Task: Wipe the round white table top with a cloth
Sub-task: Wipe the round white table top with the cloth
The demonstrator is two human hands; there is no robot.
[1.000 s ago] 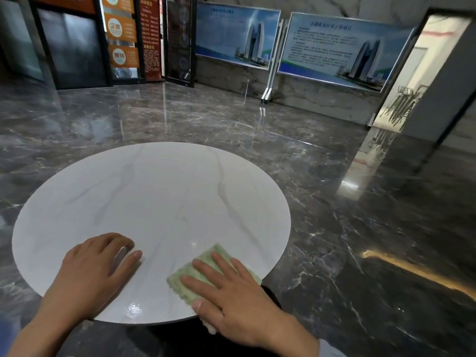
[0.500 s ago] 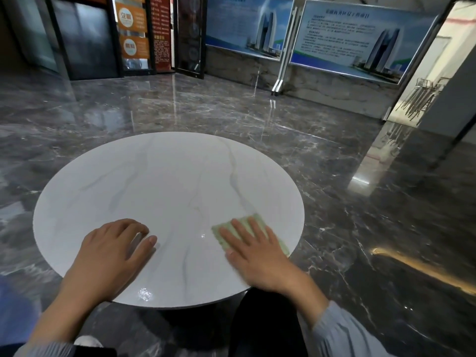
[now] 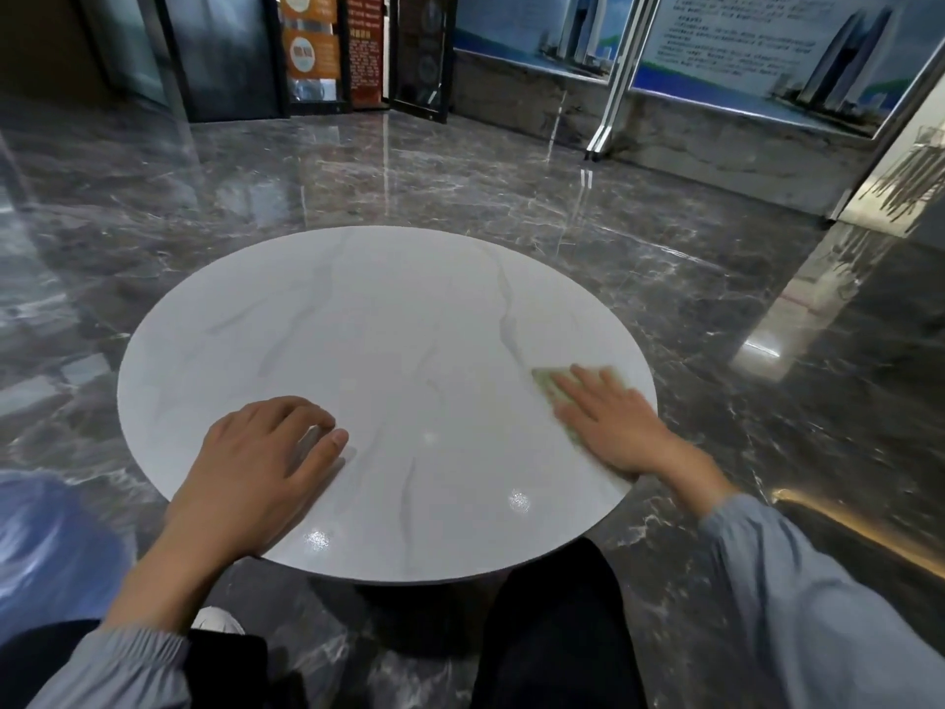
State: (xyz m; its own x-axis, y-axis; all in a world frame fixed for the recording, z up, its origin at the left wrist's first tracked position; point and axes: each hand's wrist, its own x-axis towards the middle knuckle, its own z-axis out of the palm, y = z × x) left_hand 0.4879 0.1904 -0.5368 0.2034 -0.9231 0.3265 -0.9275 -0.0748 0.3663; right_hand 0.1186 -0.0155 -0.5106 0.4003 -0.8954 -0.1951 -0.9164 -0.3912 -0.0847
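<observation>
A round white table top point(image 3: 388, 319) with faint grey veins fills the middle of the head view. My right hand point(image 3: 611, 422) lies flat on a pale green cloth point(image 3: 549, 383) at the table's right edge, fingers spread and pressing it down; most of the cloth is hidden under the palm. My left hand point(image 3: 261, 463) rests palm down on the near left part of the top, fingers slightly curled, holding nothing.
Glossy dark marble floor point(image 3: 716, 309) surrounds the table on all sides. Display boards point(image 3: 767, 58) lean against the far wall, and dark glass doors point(image 3: 225, 53) stand at the back left. My dark trouser legs point(image 3: 552, 621) are under the near edge.
My right hand has slid the cloth from the near edge out to the right edge of the table. The left hand has stayed in place. The view has tilted down and shifted left.
</observation>
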